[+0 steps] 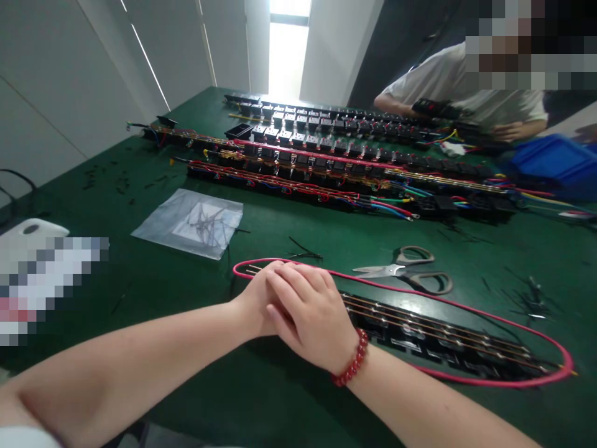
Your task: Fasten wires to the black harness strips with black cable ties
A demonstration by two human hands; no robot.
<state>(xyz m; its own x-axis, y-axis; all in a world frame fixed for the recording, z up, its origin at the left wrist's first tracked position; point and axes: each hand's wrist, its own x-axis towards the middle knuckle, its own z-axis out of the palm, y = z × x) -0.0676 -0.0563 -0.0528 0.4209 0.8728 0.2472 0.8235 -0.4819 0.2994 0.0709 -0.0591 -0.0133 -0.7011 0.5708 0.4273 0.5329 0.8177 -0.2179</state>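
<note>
One long black strip lined with copper-coloured rods lies on the green bench inside a loop of pinkish-red cable, with both hands together over its left end. Right hand folds, fingers half curled, across left hand, perhaps steadying something; what they grip beneath, I can't tell. Steel scissors with grey-brown handles lie just past the cable, probably for easy reach.

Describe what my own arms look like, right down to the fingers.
Both forearms are bare. The left arm has a pale sleeve edge high up, at the picture's corner, and no band shows on its wrist. The right arm wears a bracelet of round, glossy red beads. The visible fingers are ungloved.
</note>
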